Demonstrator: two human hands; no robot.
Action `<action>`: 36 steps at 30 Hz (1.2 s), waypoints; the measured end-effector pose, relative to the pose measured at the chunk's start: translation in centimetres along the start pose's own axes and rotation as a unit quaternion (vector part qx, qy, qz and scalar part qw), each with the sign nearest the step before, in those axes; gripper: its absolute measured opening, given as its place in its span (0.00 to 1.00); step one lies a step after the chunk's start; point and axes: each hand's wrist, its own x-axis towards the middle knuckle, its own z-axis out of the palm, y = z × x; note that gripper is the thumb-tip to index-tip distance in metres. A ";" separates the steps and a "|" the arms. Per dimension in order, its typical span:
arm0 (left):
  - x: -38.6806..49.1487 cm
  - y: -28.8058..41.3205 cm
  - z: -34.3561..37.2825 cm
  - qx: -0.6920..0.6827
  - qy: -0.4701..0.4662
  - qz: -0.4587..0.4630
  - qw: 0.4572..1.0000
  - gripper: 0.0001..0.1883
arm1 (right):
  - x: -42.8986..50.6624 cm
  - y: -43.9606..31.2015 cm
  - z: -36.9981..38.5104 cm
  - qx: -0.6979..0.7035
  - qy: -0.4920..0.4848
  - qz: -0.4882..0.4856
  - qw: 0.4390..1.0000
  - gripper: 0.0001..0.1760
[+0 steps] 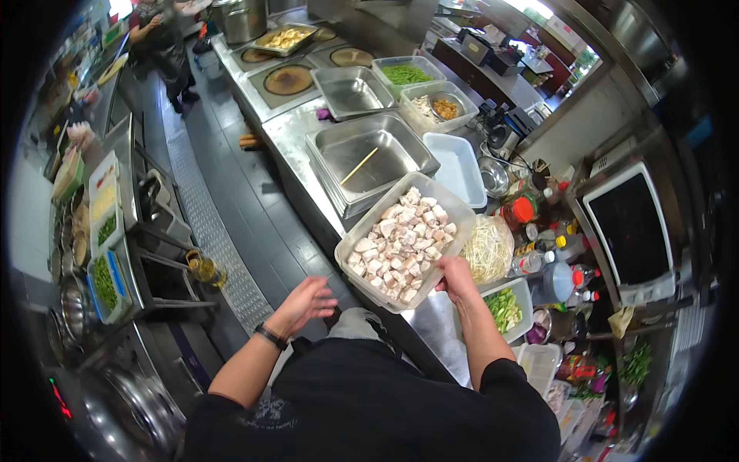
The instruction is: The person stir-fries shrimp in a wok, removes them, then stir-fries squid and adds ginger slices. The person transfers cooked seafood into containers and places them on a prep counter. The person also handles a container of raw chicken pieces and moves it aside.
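Observation:
A translucent plastic tub (350, 271) full of pale meat chunks (401, 245) sits tilted in view at the steel counter's edge, partly over the floor side. My right hand (456, 278) grips its near right rim; some fingers are hidden by the tub. My left hand (308, 300) is off the tub's near left side, fingers apart, with nothing seen in it. Just beyond the tub stand stacked steel pans (369, 150), the top one with a thin yellow stick (359, 166) inside. A bag of bean sprouts (488, 248) lies right of the tub.
An empty pale plastic tub (456, 167) stands behind. Chopped green vegetables fill a container (526, 312) near my right forearm. Bottles (532, 261) line the counter's right side. A metal shelf unit (131, 173) with food containers is on the left. Another person (159, 46) stands in the aisle.

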 end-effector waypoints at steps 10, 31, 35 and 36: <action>8.0 -3.2 5.8 0.027 -0.034 0.007 0.999 0.57 | -4.4 -6.0 -7.3 0.212 0.034 0.045 0.976 0.06; -2.4 -12.2 -0.4 -0.135 0.156 0.281 0.937 0.51 | -8.2 5.9 5.4 -0.127 -0.047 -0.155 0.979 0.10; -10.5 -10.9 4.4 -0.182 0.151 0.321 0.917 0.54 | -6.6 0.6 6.0 -0.252 -0.185 -0.269 0.911 0.11; -12.4 -10.6 5.1 -0.220 0.171 0.320 0.905 0.54 | -6.4 -1.1 6.7 -0.271 -0.215 -0.304 0.888 0.12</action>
